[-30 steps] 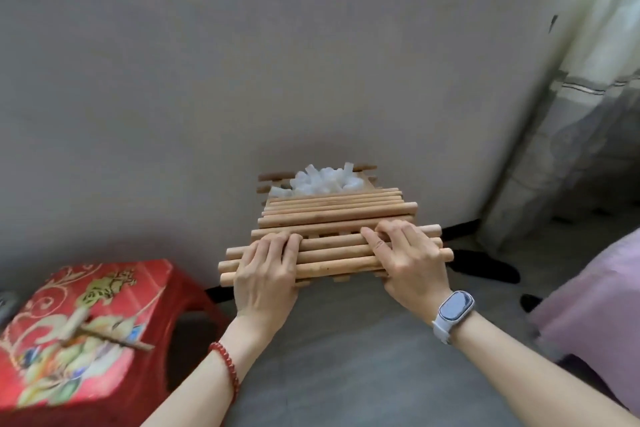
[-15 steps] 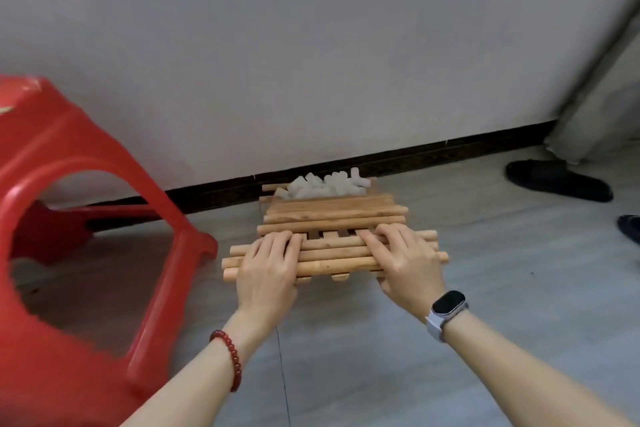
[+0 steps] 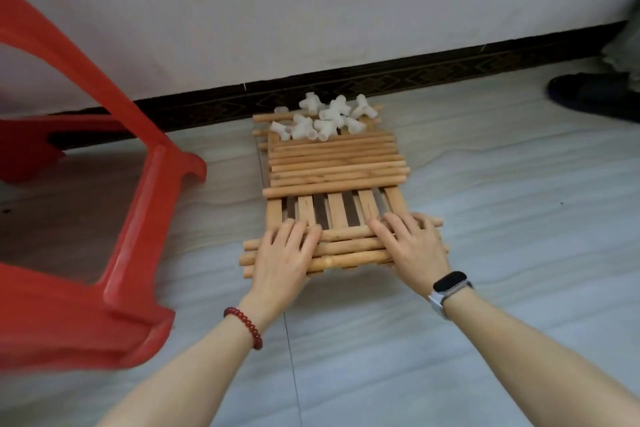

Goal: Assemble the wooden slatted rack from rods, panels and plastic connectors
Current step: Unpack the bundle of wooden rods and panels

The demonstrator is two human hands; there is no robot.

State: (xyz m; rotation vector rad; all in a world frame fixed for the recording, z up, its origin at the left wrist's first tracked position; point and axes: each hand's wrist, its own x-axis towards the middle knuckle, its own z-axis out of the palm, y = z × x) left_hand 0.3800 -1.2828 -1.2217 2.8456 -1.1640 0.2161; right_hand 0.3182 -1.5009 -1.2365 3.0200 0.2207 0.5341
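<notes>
Now that the bundle has come down onto the floor, left hand (image 3: 282,255) and right hand (image 3: 412,246) lie spread flat on the near rods (image 3: 346,248); panels (image 3: 332,210) and connectors (image 3: 323,120) lie beyond; assembly not begun.

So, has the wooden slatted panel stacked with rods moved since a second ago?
Yes, downward. The far end of the wooden slatted panel, with the white plastic connectors, showed above the dark baseboard; now it lies at the baseboard's foot.

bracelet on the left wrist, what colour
Dark red beads, seen in the head view.
</notes>
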